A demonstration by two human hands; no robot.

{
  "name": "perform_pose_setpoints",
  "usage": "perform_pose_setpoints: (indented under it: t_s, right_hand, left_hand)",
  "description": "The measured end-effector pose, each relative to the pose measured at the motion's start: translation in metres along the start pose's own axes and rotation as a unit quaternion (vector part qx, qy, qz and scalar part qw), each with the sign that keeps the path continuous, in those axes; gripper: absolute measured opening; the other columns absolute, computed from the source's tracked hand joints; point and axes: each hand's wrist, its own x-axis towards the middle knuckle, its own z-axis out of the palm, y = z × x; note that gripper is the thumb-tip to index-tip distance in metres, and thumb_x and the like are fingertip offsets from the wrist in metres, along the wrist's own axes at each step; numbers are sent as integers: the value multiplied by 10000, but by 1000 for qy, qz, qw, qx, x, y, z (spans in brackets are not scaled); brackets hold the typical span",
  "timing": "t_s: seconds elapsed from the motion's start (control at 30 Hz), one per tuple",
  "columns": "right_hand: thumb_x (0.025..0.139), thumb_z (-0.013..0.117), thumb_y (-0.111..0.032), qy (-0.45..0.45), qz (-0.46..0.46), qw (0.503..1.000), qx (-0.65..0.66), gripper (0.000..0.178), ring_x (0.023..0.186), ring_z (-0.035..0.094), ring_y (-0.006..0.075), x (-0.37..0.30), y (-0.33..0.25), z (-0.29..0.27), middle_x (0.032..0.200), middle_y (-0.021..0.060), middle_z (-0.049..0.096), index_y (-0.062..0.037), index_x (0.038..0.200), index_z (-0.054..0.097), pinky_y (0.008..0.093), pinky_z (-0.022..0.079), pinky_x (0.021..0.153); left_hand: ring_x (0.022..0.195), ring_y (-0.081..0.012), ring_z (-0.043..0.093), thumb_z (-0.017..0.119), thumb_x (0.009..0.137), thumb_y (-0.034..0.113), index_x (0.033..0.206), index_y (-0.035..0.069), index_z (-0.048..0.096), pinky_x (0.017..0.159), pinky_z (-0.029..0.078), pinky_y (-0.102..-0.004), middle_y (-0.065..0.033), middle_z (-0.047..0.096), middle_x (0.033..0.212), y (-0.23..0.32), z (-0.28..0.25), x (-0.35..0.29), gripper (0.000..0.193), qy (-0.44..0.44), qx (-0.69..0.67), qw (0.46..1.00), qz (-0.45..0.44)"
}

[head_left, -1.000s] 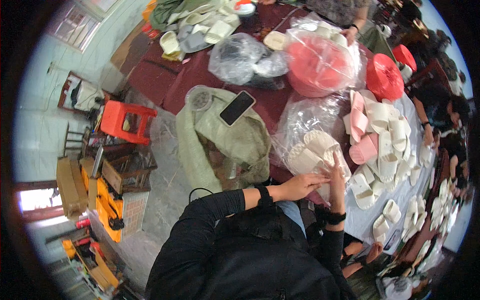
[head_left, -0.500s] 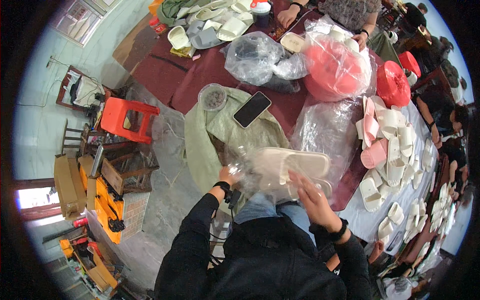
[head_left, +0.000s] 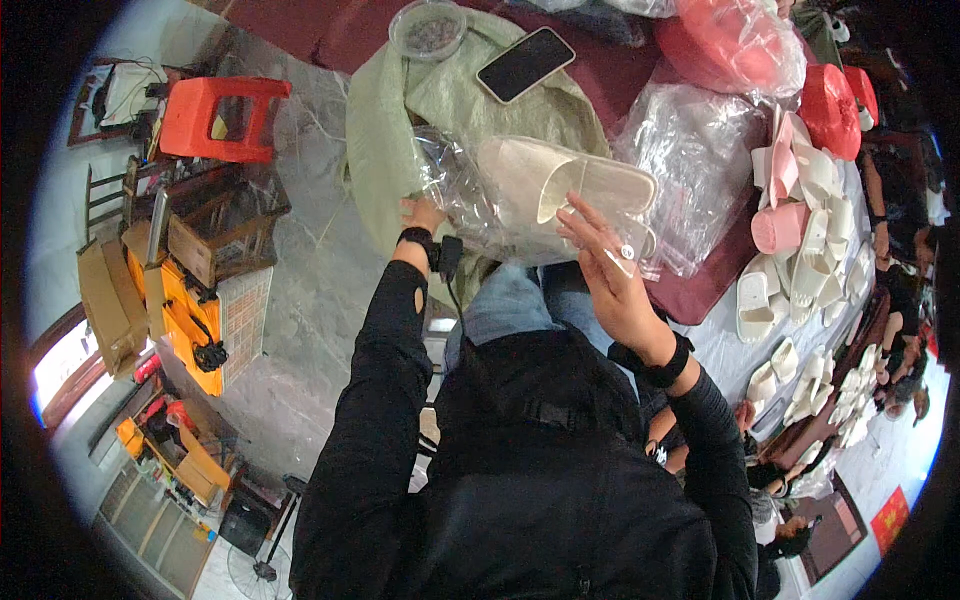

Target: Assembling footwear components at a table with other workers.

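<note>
A pair of cream slippers (head_left: 515,175), one partly beneath the other, lies inside a clear plastic bag (head_left: 455,185) above my lap. My left hand (head_left: 422,216) is closed on the loose, crinkled end of that bag; its fingertips are partly hidden. Over the right part of the slippers, my right hand (head_left: 622,295) has its fingers stretched out, the tips touching or just above the bag. Some small white thing shows at those fingers, too small to name. Beneath the bag spreads a pale green woven sack (head_left: 375,150), with a black-screened phone (head_left: 526,64) resting on it.
A clear round tub (head_left: 428,30) with dark contents stands on the sack. Flat clear bags (head_left: 690,150) lie on the dark red cloth at right, near red bundles (head_left: 828,110) and several white and pink slippers (head_left: 815,255). An orange stool (head_left: 222,120) stands left.
My view has tipped, so the table sits higher in the picture and its far side is cut off. Both hands remain at the bagged slippers; the bag's blurred end now looks still.
</note>
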Motion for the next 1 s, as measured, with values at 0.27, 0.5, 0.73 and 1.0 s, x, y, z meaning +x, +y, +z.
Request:
perform_pose_setpoints:
  t_s: [0.27, 0.5, 0.73, 1.0]
  right_hand:
    - [829, 426, 79, 79, 2, 985, -153, 507, 1199, 434, 372, 3, 47, -1, 1407, 157, 330, -97, 1304, 422, 391, 396, 949]
    - [730, 492, 24, -117, 1, 945, -305, 684, 940, 589, 340, 44, 64, 63, 1442, 87, 280, -155, 1371, 335, 401, 508, 748]
    - [779, 591, -252, -141, -86, 908, -385, 574, 879, 609, 345, 104, 181, 79, 1273, 193, 480, -84, 1303, 430, 419, 483, 753]
    - [814, 618, -370, -504, 165, 848, 14, 443, 916, 609, 229, 44, 102, 75, 992, 144, 651, -34, 1101, 598, 348, 452, 814]
  left_hand:
    - [863, -293, 618, 528, 810, 121, 947, 43, 637, 724, 466, -361, -127, 651, 884, 67, -134, -46, 192, 60, 115, 950, 286]
    - [867, -286, 619, 587, 706, 62, 829, 43, 641, 717, 477, -381, -128, 644, 802, 7, -125, -65, 135, 44, -370, 926, 67]
    - [858, -295, 614, 586, 672, 5, 809, 26, 640, 719, 487, -381, -168, 633, 822, -11, -151, -58, 148, 216, -26, 956, 198]
    - [768, -202, 581, 524, 776, 114, 856, -48, 616, 649, 426, -358, -128, 630, 784, -17, -257, -116, 203, 162, -751, 638, -53]
